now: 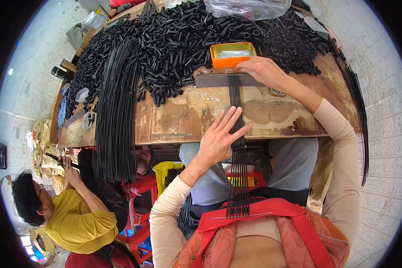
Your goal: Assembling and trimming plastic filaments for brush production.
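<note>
Rods (235, 96) run fore-and-aft across the surface (272, 116) edge; left hand (218, 140) spread over them; right hand (265, 72), grip unclear, nearest their far ends.

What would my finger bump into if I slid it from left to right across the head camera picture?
The co-worker in a yellow top → the thick bundle of black rods → the person's left hand → their right hand → another bunch of black rods → the pale brick wall.
</note>
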A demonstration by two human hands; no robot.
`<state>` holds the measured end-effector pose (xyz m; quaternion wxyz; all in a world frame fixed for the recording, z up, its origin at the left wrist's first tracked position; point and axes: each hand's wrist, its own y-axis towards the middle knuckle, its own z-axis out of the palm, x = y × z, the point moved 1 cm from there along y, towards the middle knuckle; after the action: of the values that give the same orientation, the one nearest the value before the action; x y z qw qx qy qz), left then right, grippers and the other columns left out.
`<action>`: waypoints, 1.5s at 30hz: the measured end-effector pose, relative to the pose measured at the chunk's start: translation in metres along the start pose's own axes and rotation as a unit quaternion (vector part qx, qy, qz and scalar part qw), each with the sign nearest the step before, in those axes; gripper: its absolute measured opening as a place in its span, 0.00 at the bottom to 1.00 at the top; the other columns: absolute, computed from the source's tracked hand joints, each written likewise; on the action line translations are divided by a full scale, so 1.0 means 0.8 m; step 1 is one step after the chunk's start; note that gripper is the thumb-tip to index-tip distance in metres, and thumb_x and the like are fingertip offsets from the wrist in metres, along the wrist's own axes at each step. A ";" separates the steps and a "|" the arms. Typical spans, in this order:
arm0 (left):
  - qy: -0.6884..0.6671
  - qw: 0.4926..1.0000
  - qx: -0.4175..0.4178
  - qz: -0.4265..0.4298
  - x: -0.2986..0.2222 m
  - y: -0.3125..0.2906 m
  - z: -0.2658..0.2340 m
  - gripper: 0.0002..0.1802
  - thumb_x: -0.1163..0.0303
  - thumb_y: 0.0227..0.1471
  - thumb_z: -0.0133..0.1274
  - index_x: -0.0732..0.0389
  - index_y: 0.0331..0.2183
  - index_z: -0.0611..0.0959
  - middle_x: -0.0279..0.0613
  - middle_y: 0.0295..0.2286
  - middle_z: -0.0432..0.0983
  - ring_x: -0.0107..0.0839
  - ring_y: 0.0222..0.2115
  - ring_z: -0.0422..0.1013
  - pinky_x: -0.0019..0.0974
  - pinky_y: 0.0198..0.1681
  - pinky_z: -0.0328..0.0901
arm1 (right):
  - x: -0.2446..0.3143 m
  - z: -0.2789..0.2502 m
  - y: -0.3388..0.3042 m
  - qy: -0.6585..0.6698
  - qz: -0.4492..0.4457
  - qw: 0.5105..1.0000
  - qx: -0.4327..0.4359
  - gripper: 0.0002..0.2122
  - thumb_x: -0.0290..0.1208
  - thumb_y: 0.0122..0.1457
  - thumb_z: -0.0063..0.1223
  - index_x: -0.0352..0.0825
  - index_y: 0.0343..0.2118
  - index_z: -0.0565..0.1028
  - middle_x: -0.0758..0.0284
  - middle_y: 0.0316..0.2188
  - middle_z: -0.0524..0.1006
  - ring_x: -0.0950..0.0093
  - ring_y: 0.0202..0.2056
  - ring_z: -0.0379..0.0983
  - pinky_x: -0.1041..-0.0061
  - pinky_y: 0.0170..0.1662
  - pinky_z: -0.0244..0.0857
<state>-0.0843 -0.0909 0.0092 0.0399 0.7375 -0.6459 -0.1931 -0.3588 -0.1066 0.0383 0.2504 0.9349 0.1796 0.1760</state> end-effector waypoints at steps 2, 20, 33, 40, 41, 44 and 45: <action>-0.001 1.000 -0.003 0.003 -0.001 -0.001 -0.001 0.45 0.80 0.29 0.54 0.43 0.54 0.72 0.49 0.61 0.53 0.45 0.62 0.51 0.46 0.63 0.49 | 0.010 -0.013 -0.007 -0.113 0.106 0.985 0.073 0.07 0.27 0.55 0.52 0.33 0.35 0.77 0.60 0.31 0.78 0.61 0.37 0.75 0.65 0.41 0.69; -0.123 0.986 -0.063 0.095 0.092 0.076 0.030 0.34 0.68 0.52 0.55 0.54 0.59 0.63 0.53 0.59 0.58 0.48 0.62 0.49 0.47 0.64 0.47 | 0.218 0.030 -0.109 0.400 0.150 0.892 0.150 0.15 0.33 0.59 0.53 0.35 0.48 0.75 0.62 0.47 0.76 0.69 0.49 0.73 0.71 0.52 0.64; -0.691 0.722 0.020 -0.027 -0.069 0.036 -0.022 0.23 0.53 0.64 0.37 0.64 0.41 0.73 0.39 0.26 0.74 0.27 0.31 0.72 0.35 0.40 0.68 | 0.205 -0.223 0.044 0.408 0.156 0.899 -0.026 0.14 0.39 0.65 0.44 0.32 0.40 0.73 0.67 0.34 0.77 0.78 0.39 0.73 0.76 0.46 0.67; -0.461 0.863 -0.134 -0.159 -0.101 0.013 -0.056 0.13 0.66 0.64 0.42 0.63 0.28 0.71 0.33 0.19 0.68 0.22 0.20 0.65 0.29 0.26 0.61 | 0.247 -0.231 0.029 0.031 0.102 0.972 -0.207 0.24 0.41 0.58 0.54 0.30 0.53 0.67 0.62 0.51 0.69 0.69 0.55 0.66 0.68 0.58 0.60; -0.412 0.876 -0.165 -0.188 -0.091 0.014 -0.061 0.11 0.67 0.63 0.43 0.63 0.29 0.70 0.35 0.18 0.68 0.23 0.19 0.64 0.30 0.25 0.61 | 0.263 -0.227 0.015 0.032 0.098 0.973 -0.206 0.24 0.41 0.58 0.54 0.30 0.53 0.67 0.62 0.51 0.69 0.69 0.55 0.66 0.68 0.58 0.60; -0.253 0.913 -0.193 -0.255 -0.084 0.024 -0.077 0.07 0.71 0.61 0.43 0.64 0.32 0.71 0.39 0.18 0.69 0.30 0.18 0.67 0.38 0.24 0.62 | 0.281 -0.199 -0.015 -0.433 -0.174 0.878 -0.105 0.32 0.36 0.45 0.57 0.29 0.55 0.65 0.57 0.55 0.66 0.62 0.58 0.61 0.58 0.62 0.54; -0.137 0.952 -0.199 -0.189 -0.093 0.034 -0.087 0.05 0.74 0.57 0.44 0.64 0.36 0.71 0.44 0.25 0.72 0.38 0.26 0.69 0.42 0.30 0.65 | 0.280 -0.178 -0.027 -0.479 -0.186 0.857 -0.047 0.26 0.34 0.46 0.55 0.29 0.50 0.69 0.59 0.50 0.72 0.61 0.55 0.66 0.59 0.58 0.59</action>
<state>-0.0933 -0.0369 0.0990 0.0594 0.7894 -0.4427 -0.4210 -0.2281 0.0637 0.1959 0.3770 0.8401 0.1999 -0.3348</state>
